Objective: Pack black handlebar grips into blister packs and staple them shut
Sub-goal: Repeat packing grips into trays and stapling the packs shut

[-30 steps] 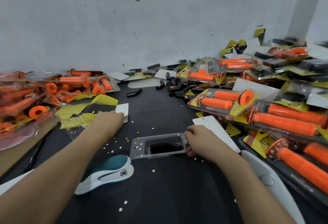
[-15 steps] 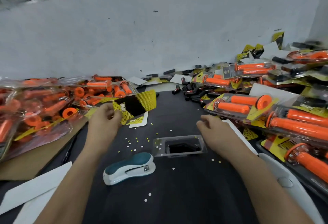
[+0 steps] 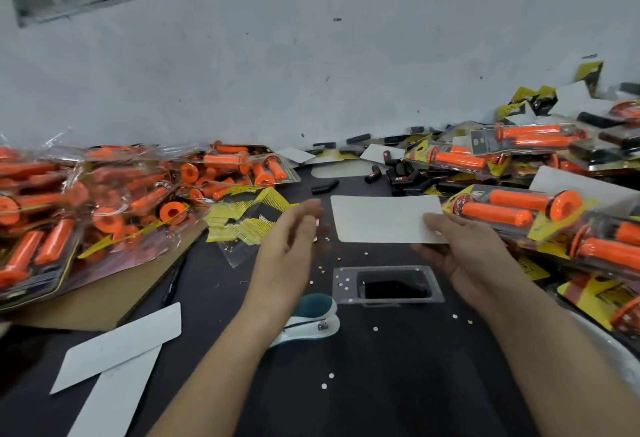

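A clear blister tray (image 3: 346, 286) with a black grip in its pocket lies on the dark table in front of me. Above it my right hand (image 3: 464, 249) holds a white backing card (image 3: 381, 218) by its right end, flat in the air. My left hand (image 3: 289, 246) hovers blurred just left of the card, fingers apart and holding nothing. A teal and white stapler (image 3: 311, 322) lies below my left wrist. Loose black grips (image 3: 401, 173) are heaped at the back near the wall.
Packs of orange grips pile up on the left (image 3: 104, 201) and on the right (image 3: 519, 208). Yellow printed cards (image 3: 242, 218) lie left of my hand. Two white cards (image 3: 117, 350) sit at the lower left. Paper dots scatter the table.
My right hand has picked up the white card and lifted it over the tray. My left hand has let go of the yellow card and swung toward the white one. The view tilted up.
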